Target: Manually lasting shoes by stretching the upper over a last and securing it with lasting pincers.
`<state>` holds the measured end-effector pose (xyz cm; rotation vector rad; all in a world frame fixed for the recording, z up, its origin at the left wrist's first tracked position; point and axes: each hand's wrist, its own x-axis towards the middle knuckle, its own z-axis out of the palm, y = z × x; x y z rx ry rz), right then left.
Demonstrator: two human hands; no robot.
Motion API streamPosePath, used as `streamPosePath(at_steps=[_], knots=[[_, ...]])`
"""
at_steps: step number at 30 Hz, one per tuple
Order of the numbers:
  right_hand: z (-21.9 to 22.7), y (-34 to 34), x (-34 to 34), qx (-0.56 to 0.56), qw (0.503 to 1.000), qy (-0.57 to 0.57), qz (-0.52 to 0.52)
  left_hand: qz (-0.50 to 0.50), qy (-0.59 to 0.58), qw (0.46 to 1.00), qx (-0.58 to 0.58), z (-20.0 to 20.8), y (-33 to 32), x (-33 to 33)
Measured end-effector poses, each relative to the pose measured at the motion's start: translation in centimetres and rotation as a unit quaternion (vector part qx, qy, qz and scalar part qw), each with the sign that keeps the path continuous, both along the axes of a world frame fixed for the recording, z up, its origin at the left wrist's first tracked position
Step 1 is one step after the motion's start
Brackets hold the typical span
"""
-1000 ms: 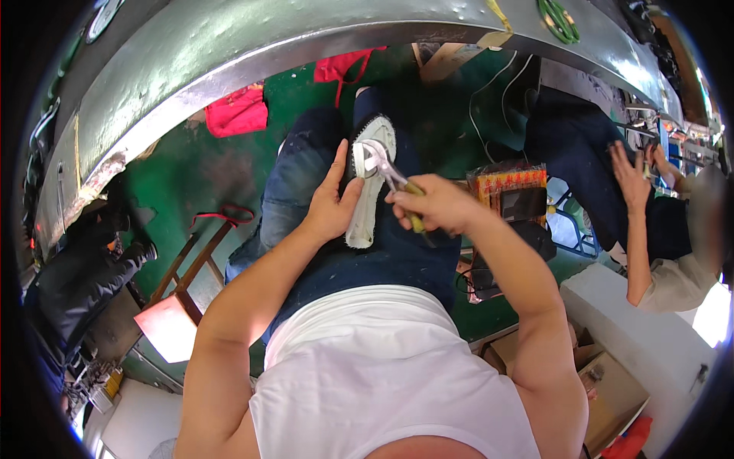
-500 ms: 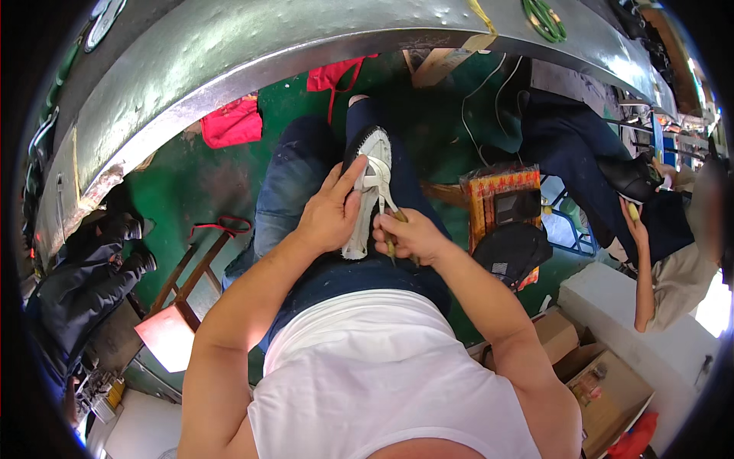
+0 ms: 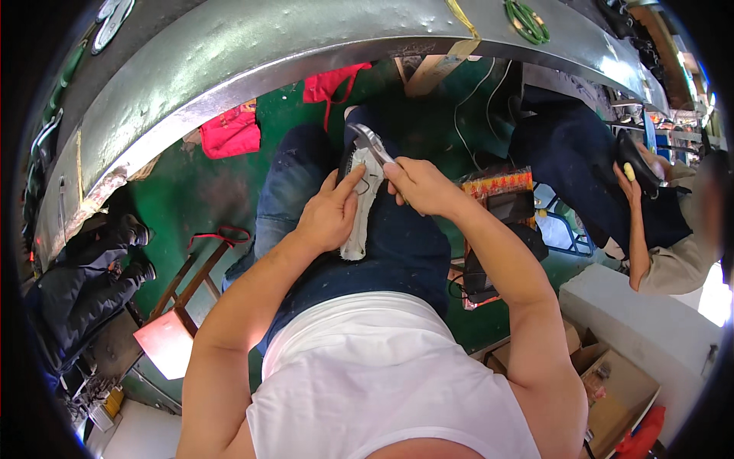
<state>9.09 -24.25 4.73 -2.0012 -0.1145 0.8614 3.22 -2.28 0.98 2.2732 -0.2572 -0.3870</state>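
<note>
White-soled shoe [image 3: 355,243] lies sole up on the person's lap [image 3: 397,264]. Left hand [image 3: 327,216]: grip holds the shoe's left side. Right hand [image 3: 423,186]: grip closed around pliers [image 3: 371,142], metal head over the sole's far half; contact unclear. Red cloth [image 3: 232,135] on green floor [image 3: 172,203], near metal bench [image 3: 306,38]. Co-worker [image 3: 664,256] at right holds dark shoe [image 3: 634,159].

The grey metal bench [image 3: 306,32] carries a green coil [image 3: 526,29] and yellow strip [image 3: 463,18].

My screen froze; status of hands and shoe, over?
Left hand on white shoe sole. Right hand gripping pliers. Pliers and left hand partly hide sole.
</note>
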Motion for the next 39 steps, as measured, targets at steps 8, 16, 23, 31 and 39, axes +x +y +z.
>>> streamPosePath(at_steps=[8, 16, 23, 31, 39], knots=[[-2.1, -0.5, -1.0, 0.001, 1.0, 0.031, -0.005, 0.005, -0.008, 1.0, 0.013, -1.0, -0.2, -0.4], [-1.4, 0.0, -4.7, -0.129, 0.975, -0.147, 0.104, 0.086, 0.128, 0.988, -0.002, -1.3, -0.3, -0.2], [-2.0, 0.2, -6.5, -0.142, 0.961, -0.2, 0.125, 0.06, 0.141, 0.985, -0.074, -0.5, 0.1, -0.5], [0.1, 0.5, -7.0, -0.12, 0.969, -0.179, 0.118, -0.011, 0.289, 0.897, -0.333, -1.9, 3.4, -2.2], [-3.6, -1.4, -9.3, -0.08, 0.98, -0.148, 0.106, 0.064, 0.225, 0.935, -0.266, -3.7, 2.1, 0.5]])
